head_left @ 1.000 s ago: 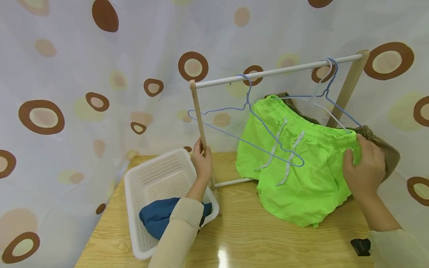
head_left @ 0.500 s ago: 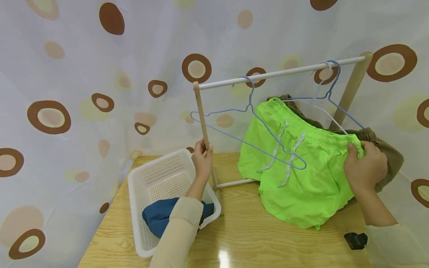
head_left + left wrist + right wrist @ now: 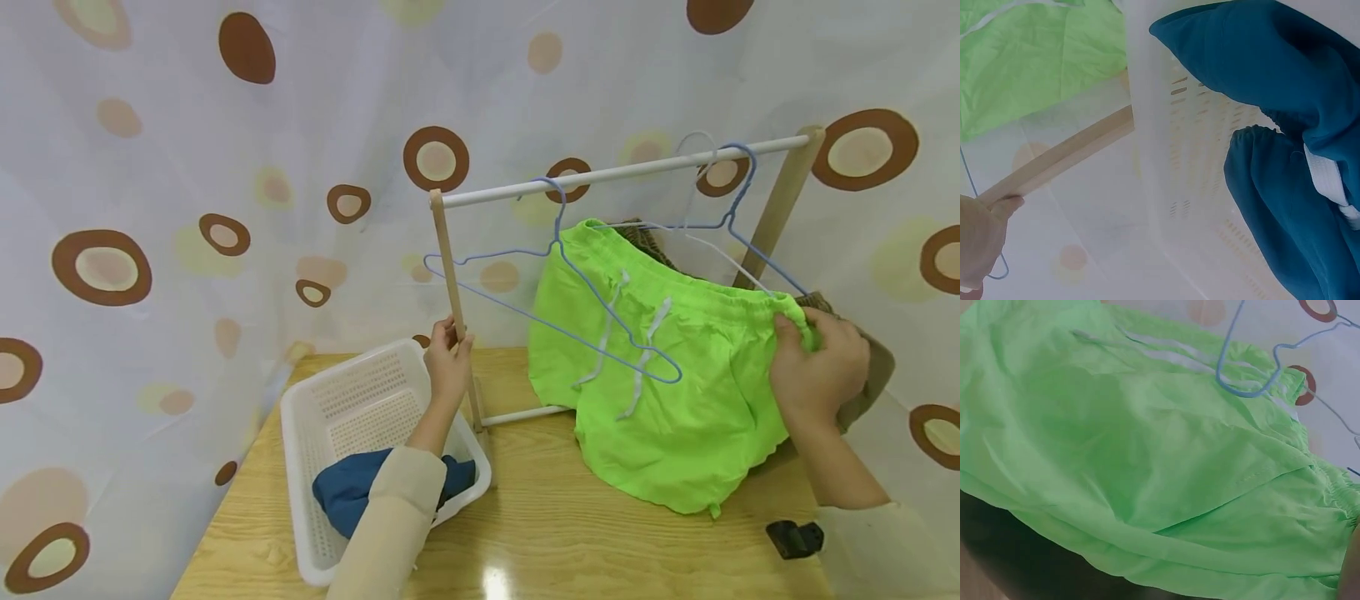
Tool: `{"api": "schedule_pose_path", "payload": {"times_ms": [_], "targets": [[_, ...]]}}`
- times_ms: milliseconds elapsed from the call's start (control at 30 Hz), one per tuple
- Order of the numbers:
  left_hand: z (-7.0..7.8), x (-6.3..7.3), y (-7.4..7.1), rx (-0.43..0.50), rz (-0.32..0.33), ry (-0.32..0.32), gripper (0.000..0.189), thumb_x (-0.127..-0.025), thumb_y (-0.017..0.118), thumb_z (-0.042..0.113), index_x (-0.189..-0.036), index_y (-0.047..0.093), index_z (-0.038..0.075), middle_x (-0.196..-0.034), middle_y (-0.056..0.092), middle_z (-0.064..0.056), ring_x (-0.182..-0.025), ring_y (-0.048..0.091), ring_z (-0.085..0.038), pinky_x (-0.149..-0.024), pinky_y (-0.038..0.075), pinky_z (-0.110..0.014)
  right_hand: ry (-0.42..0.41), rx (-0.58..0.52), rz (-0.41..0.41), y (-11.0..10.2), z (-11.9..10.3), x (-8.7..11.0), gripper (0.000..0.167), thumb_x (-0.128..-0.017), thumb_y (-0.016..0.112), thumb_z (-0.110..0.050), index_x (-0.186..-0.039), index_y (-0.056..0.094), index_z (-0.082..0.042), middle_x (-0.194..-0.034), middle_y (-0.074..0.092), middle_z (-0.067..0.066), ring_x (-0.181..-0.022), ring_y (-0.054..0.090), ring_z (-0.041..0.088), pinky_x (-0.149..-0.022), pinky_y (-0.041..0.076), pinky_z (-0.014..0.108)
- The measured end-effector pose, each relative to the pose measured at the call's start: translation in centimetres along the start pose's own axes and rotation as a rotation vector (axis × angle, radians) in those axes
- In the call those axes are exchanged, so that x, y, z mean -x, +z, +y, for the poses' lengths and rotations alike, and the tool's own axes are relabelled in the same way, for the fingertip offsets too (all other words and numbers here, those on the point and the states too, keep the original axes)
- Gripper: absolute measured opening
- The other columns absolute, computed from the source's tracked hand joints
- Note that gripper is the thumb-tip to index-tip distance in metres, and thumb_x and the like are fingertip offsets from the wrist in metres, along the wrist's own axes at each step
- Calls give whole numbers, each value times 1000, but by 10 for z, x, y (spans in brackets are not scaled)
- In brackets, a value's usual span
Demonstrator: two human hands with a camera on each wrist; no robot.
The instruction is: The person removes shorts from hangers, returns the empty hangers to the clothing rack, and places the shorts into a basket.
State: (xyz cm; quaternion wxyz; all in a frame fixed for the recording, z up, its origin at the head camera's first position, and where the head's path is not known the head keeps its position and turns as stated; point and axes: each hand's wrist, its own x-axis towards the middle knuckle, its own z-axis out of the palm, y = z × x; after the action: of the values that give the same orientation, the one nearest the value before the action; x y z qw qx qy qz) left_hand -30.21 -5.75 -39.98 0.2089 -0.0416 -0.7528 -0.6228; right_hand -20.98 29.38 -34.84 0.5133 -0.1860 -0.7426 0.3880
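In the head view my left hand (image 3: 447, 367) grips the left wooden post (image 3: 448, 267) of a small clothes rack; the left wrist view also shows thumb and post together. My right hand (image 3: 819, 375) pinches the right end of the waistband of bright green shorts (image 3: 675, 417), thumb in front. A white hanger (image 3: 726, 254) runs inside that waistband, its hook rising by the rail (image 3: 630, 171). Behind hang brown shorts (image 3: 876, 367) on a blue hanger (image 3: 772, 260), mostly hidden by the green ones. The green cloth fills most of the right wrist view.
A bare blue hanger (image 3: 558, 221) hangs from the rail in front of the green shorts. Left of the rack, a white plastic basket (image 3: 291, 467) on the wooden table (image 3: 570, 533) holds a dark blue garment (image 3: 347, 492). A black clip (image 3: 795, 540) shows beside the right sleeve.
The right thumb has come down onto the green waistband. The white hanger's hook has shifted left and up, away from the rear blue hook. My left hand keeps its hold on the post.
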Motion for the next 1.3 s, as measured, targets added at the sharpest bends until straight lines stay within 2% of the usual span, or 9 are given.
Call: {"api": "schedule_pose_path", "payload": {"times_ms": [67, 200, 300, 533, 633, 733, 1100, 1200, 1300], "targets": [[0, 0, 0, -3, 8, 7, 33, -87, 58, -4, -119, 50, -5, -114, 62, -26, -112, 58, -37, -93, 50, -41, -21, -14, 8, -2, -2, -2, 24, -83, 69, -16, -98, 70, 3, -78, 41, -44, -79, 34, -25, -95, 40, 31], [-1, 1, 0, -9, 18, 28, 33, -86, 59, -5, -118, 50, -5, -111, 62, -27, -110, 59, -38, -92, 50, -43, -48, 5, 39, -7, -5, -7, 22, -83, 68, -16, -99, 71, -2, -92, 63, -25, -83, 39, -26, -85, 39, 12], [-1, 1, 1, -7, 10, 29, 33, -86, 59, -5, -118, 50, -6, -112, 62, -27, -111, 59, -38, -92, 50, -42, -71, 14, 37, -15, -6, -10, 22, -84, 68, -17, -99, 71, -2, -95, 64, -23, -83, 38, -28, -80, 35, 4], [0, 1, 1, -13, 2, 45, 33, -87, 58, -4, -118, 49, -6, -112, 61, -28, -112, 58, -39, -92, 50, -44, -174, 76, -23, -40, 5, -7, 23, -86, 66, -15, -99, 70, 3, -89, 49, -40, -84, 33, -31, -76, 27, 0], [0, 1, 0, -5, 9, 45, 33, -87, 58, -4, -118, 49, -6, -113, 61, -29, -112, 57, -39, -92, 50, -45, -177, 110, -58, -52, 12, 0, 24, -87, 64, -14, -99, 68, 6, -84, 32, -48, -83, 30, -31, -73, 23, 2], [0, 1, 0, 0, 1, 36, 33, -87, 58, -5, -119, 48, -7, -113, 60, -30, -113, 57, -39, -92, 49, -44, -183, 129, -91, -65, 21, 8, 22, -87, 63, -9, -97, 66, 10, -84, 31, -48, -84, 29, -30, -73, 20, 3], [-1, 2, 0, 1, -9, 22, 33, -88, 57, -3, -120, 48, -6, -116, 60, -28, -115, 56, -38, -94, 49, -41, -69, 204, -169, -98, 59, 37, 23, -84, 64, -5, -101, 65, 11, -79, 30, -53, -75, 28, -32, -67, 22, 2], [-1, 2, 0, 4, -7, 31, 32, -88, 57, -3, -119, 48, -6, -115, 59, -29, -114, 56, -38, -94, 49, -42, -30, 160, -160, -104, 69, 48, 13, -84, 65, -6, -92, 71, -14, -81, 34, -52, -76, 32, -31, -67, 24, -1], [-1, 2, 1, 4, -1, 38, 32, -88, 57, -4, -118, 48, -7, -115, 59, -30, -114, 57, -38, -93, 49, -41, 34, 124, -161, -109, 79, 60, 37, -85, 66, -9, -88, 58, -45, -81, 37, -51, -77, 35, -30, -69, 24, -3]]}}
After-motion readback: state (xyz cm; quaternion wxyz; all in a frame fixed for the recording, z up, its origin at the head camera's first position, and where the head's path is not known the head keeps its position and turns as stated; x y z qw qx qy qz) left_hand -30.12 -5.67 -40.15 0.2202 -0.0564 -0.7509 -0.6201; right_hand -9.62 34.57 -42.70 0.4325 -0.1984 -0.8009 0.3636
